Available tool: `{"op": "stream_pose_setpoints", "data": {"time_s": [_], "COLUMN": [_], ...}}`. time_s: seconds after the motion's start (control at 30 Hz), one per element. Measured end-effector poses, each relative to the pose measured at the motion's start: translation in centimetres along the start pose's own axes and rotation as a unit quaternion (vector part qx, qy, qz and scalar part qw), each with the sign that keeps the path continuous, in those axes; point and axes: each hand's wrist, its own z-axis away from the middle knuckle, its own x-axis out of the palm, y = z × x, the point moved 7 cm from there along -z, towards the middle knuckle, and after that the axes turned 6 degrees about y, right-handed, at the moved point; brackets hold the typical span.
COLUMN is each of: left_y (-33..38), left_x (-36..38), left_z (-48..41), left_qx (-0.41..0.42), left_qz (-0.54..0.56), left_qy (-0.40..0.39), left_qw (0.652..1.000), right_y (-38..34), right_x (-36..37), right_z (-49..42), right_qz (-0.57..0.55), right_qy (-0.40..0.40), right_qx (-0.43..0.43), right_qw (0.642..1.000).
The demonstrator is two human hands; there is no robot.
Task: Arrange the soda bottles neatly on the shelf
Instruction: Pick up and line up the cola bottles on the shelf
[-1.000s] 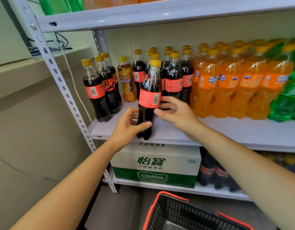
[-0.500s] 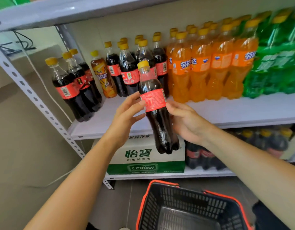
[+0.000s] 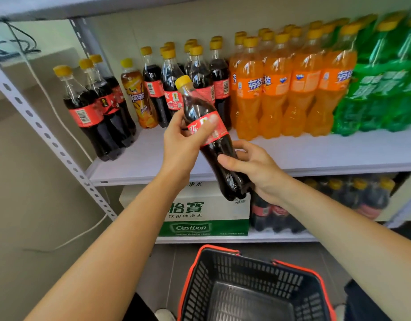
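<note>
Cola bottle held off the shelf, in the air ahead of the front edge, between both hands. Left hand wrapped round the red label band, fingers curled across the front of it. Right hand cupped on the lower body from 3 o'clock, thumb pressed to the dark plastic just below the label. Both closed on the bottle, neither spread.

Long axis tilted: yellow cap up toward 11 o'clock, lobed base down toward 5 o'clock, above the white water carton on the lower shelf. Label face partly turned outward, half covered by fingers.

Full, by the dark fill line near the neck, so probably weighty for its size. Plastic wall likely firm under pressure, smooth, perhaps slippery. Best hold judged at the waisted label zone or low round the body, not the cap.

Bare shelf space at 9 to 10 o'clock, between the three cola bottles at far left and the iced-tea bottle; more cola packed behind at 12 o'clock, orange soda at 2 o'clock, green soda beyond. Black shopping basket at 6 o'clock. Needs righting before standing in a row.
</note>
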Motion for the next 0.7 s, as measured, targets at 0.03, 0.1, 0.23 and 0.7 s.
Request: {"op": "stream_pose_setpoints", "data": {"time_s": [0.03, 0.1, 0.23, 0.7], "left_y": [0.1, 0.2, 0.1, -0.3], "left_x": [0.1, 0.2, 0.1, -0.3], "left_z": [-0.2, -0.6, -0.5, -0.1], "left_qx": [-0.001, -0.017, -0.066, -0.062], "left_qz": [0.007, 0.028, 0.076, 0.004], "left_qy": [-0.020, -0.053, -0.107, -0.111], "left_qw": [1.000, 0.998, 0.989, 0.992], "right_y": [0.1, 0.2, 0.7, 1.3], "right_x": [0.0, 0.3, 1.0, 0.2], "right_z": [0.0, 0.2, 1.0, 0.6], "right_qz": [-0.040, -0.106, -0.147, -0.123], "right_qy": [-0.001, -0.039, -0.149, -0.090], "right_qx": [0.010, 0.038, 0.083, 0.065], "right_qw": [0.999, 0.993, 0.974, 0.986]}}
